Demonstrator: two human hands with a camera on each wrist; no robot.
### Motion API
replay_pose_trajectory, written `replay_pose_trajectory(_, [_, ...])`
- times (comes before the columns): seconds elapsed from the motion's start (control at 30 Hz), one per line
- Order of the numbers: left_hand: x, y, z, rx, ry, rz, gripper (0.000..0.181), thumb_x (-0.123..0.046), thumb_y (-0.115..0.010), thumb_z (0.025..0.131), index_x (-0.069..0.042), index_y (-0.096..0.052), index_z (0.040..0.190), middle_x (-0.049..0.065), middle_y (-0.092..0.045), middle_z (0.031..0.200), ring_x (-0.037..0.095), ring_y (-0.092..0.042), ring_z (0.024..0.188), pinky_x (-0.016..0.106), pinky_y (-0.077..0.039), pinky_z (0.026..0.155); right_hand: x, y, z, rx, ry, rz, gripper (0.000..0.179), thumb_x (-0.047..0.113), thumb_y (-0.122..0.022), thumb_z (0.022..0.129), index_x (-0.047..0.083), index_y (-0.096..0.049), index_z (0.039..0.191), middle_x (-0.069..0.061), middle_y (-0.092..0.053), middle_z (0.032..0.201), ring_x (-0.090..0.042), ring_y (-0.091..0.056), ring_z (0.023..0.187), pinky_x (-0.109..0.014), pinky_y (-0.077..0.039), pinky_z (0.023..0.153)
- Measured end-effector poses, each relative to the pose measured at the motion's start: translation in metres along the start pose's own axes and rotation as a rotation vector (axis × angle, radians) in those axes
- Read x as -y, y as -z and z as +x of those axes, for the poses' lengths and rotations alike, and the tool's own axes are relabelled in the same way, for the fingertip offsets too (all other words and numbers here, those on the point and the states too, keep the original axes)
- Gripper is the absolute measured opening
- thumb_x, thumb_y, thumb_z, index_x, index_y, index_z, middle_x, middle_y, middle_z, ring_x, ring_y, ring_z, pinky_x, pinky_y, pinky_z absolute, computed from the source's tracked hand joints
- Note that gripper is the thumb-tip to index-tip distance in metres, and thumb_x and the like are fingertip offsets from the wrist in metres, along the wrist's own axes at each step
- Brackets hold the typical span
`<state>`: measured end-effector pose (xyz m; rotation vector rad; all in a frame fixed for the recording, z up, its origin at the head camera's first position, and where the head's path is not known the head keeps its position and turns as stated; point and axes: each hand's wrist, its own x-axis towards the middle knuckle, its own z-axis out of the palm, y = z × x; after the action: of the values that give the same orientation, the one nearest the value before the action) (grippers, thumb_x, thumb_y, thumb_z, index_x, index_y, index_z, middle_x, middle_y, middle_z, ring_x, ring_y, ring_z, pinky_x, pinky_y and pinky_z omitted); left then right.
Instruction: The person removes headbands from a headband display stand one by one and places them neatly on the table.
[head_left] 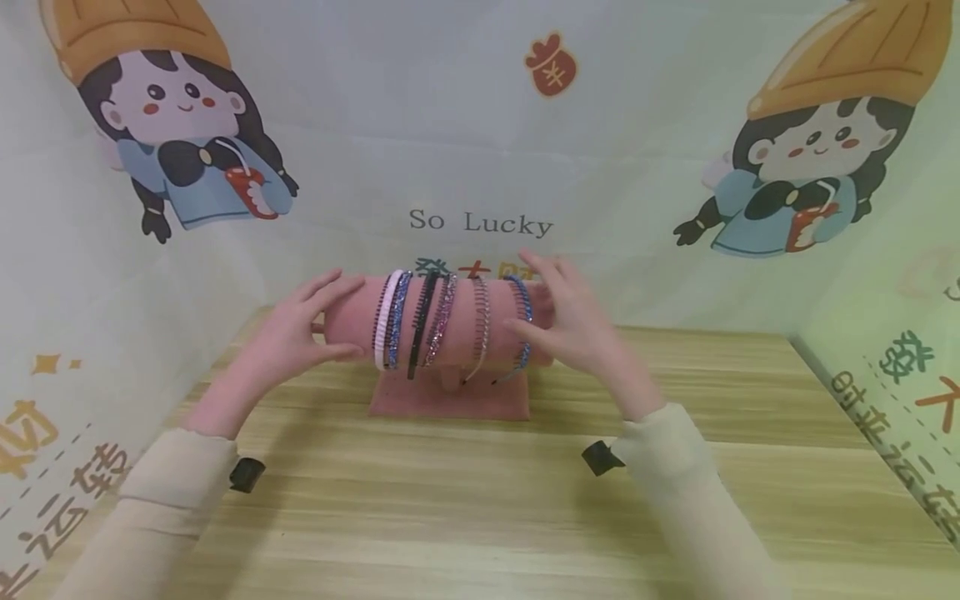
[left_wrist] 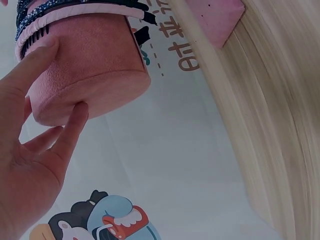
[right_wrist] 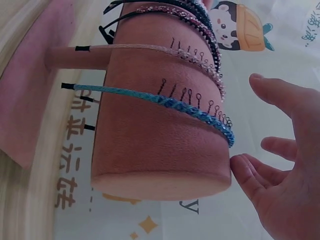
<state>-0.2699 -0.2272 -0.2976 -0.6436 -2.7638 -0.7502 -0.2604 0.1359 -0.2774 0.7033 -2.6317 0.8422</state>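
A pink plush headband display stand (head_left: pixel 462 333) has a sideways roll on a flat base. Several toothed headbands circle the roll. From left come a white headband (head_left: pixel 384 321), a blue glittery one, a black headband (head_left: pixel 420 325) and a pink-purple glittery headband (head_left: pixel 441 321). Farther right sit a pale silvery headband (head_left: pixel 482 321) and a blue headband (right_wrist: pixel 190 108). My left hand (head_left: pixel 300 329) holds the roll's left end, thumb on its side and a finger against the end face. At the right end, my right hand (head_left: pixel 573 321) has its fingers spread, fingertips at the edge.
The stand's base (head_left: pixel 450 406) rests toward the back of a wood-grain table (head_left: pixel 435 500). Printed cloth walls (head_left: pixel 360 150) with cartoon figures and lettering rise behind and on both sides. Dark wrist cameras (head_left: pixel 247 474) jut out below both cuffs.
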Motion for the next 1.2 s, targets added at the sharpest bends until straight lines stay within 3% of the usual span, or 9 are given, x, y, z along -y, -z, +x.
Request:
replay_pose_trajectory(0.17, [0.005, -0.005, 0.001, -0.023, 0.007, -0.031, 0.088, -0.019, -0.084, 0.080, -0.028, -0.036, 0.153, 0.018, -0.034, 0.158, 0.043, -0.047, 0.134, 0.054, -0.053, 0.097, 0.000, -0.007, 0.003, -0.011, -0.052, 0.034, 0.087, 0.033, -0.075, 0.088, 0.024, -0.023, 0.158, -0.016, -0.045, 0.140, -0.030, -0.054, 0.125, -0.052, -0.048, 0.104])
replay_pose_trajectory(0.37, [0.008, -0.007, 0.002, -0.010, 0.040, -0.070, 0.090, -0.021, -0.083, 0.080, -0.034, -0.033, 0.154, 0.015, -0.043, 0.154, 0.040, -0.056, 0.125, 0.053, -0.053, 0.097, -0.001, -0.011, 0.002, -0.019, -0.107, 0.039, 0.081, 0.031, -0.074, 0.089, 0.016, -0.029, 0.155, -0.014, -0.048, 0.139, -0.029, -0.051, 0.126, -0.047, -0.047, 0.106])
replay_pose_trajectory(0.6, [0.011, -0.005, 0.001, 0.005, 0.083, -0.114, 0.090, -0.024, -0.083, 0.081, -0.038, -0.032, 0.154, 0.016, -0.049, 0.149, 0.040, -0.057, 0.124, 0.051, -0.054, 0.096, -0.002, -0.016, 0.005, -0.052, -0.060, -0.024, 0.068, 0.030, -0.074, 0.089, 0.011, -0.044, 0.148, -0.010, -0.052, 0.147, -0.031, -0.040, 0.140, -0.049, -0.032, 0.119])
replay_pose_trajectory(0.7, [0.012, -0.005, 0.001, 0.019, 0.083, -0.129, 0.088, -0.025, -0.081, 0.083, -0.038, -0.031, 0.154, 0.018, -0.049, 0.149, 0.041, -0.056, 0.126, 0.051, -0.054, 0.097, -0.005, -0.018, 0.005, -0.067, -0.051, -0.001, 0.065, 0.025, -0.075, 0.088, 0.012, -0.048, 0.145, -0.009, -0.051, 0.149, -0.031, -0.041, 0.141, -0.049, -0.031, 0.120])
replay_pose_trajectory(1.0, [0.008, 0.001, -0.001, 0.071, 0.148, -0.167, 0.086, -0.033, -0.076, 0.087, -0.047, -0.024, 0.153, 0.021, -0.043, 0.153, 0.046, -0.051, 0.132, 0.059, -0.050, 0.099, -0.008, -0.019, 0.007, -0.116, -0.100, 0.170, 0.055, 0.016, -0.079, 0.085, 0.020, -0.059, 0.136, -0.002, -0.058, 0.142, -0.024, -0.049, 0.132, -0.044, -0.043, 0.111])
replay_pose_trajectory(1.2, [0.005, 0.000, -0.003, 0.089, 0.159, -0.182, 0.087, -0.035, -0.076, 0.087, -0.046, -0.022, 0.154, 0.023, -0.043, 0.152, 0.045, -0.053, 0.131, 0.061, -0.048, 0.101, -0.003, -0.023, 0.003, -0.167, -0.081, 0.196, 0.054, 0.007, -0.078, 0.083, 0.017, -0.062, 0.133, -0.007, -0.062, 0.133, -0.026, -0.054, 0.125, -0.042, -0.046, 0.108])
